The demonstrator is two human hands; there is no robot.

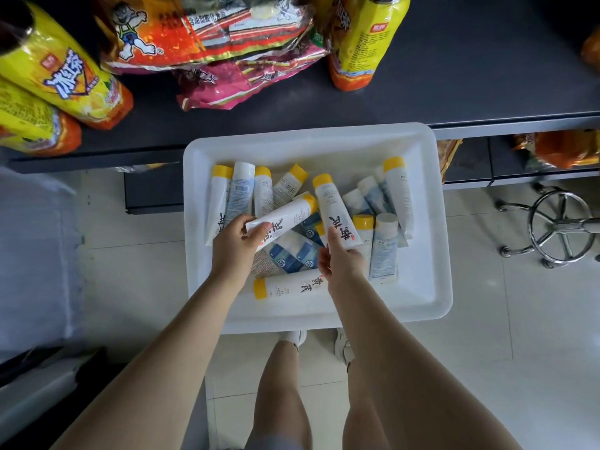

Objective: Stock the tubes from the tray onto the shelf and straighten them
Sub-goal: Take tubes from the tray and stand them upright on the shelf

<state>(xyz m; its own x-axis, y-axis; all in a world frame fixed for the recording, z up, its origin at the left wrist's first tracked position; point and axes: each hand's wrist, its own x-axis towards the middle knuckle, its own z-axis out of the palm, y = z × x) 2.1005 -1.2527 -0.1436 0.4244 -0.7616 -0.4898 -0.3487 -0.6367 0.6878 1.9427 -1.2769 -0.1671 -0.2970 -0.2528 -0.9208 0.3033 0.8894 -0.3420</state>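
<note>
A white plastic tray [425,287] sits below the dark shelf [454,76] and holds several white tubes with yellow or white caps. My left hand [237,248] grips the flat end of one yellow-capped tube [292,216], which lies tilted with its cap toward the upper right. My right hand [341,261] pinches the flat end of a second yellow-capped tube [331,206], cap pointing up. Another yellow-capped tube [289,285] lies across the tray's near side, below both hands.
On the shelf stand yellow-labelled bottles [68,73] at the left and one [363,43] at the right, with snack bags [207,37] between them. A chrome stool base [561,225] stands on the tiled floor at the right. My legs and shoes show below the tray.
</note>
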